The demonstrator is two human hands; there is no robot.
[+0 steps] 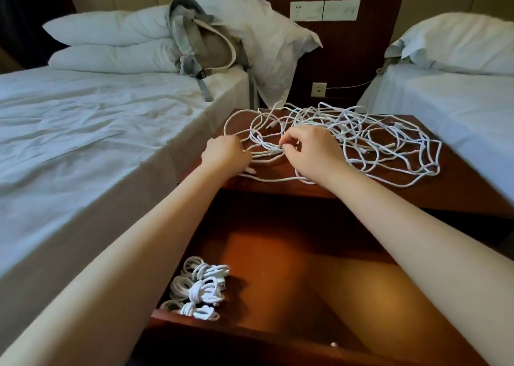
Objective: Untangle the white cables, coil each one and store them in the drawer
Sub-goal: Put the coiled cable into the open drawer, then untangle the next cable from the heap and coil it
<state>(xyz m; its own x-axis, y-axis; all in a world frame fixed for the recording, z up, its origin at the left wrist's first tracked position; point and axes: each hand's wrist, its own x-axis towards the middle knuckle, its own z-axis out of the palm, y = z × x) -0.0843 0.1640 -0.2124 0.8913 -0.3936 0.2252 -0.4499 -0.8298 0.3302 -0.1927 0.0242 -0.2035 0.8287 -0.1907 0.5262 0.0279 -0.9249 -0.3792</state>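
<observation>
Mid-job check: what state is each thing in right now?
Drawer: pulled open.
Coiled cables: bundled, in drawer's front left corner.
Tangled cables: loose knotted heap on the nightstand.
Left hand: grips strands at the heap's left edge.
Right hand: pinches a strand.
Backpack: propped against pillows.

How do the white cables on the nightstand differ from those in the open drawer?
The nightstand cables sprawl in one loose tangle; the drawer cables are wound into tight little bundles. Left hand and right hand grip the nightstand cables; no hand holds the drawer cables. Both sets are white.

nightstand [459, 182]: glossy dark wood | cables [375, 143]: smooth white plastic | bed sheet [83, 132]: wrinkled matt cloth
</observation>
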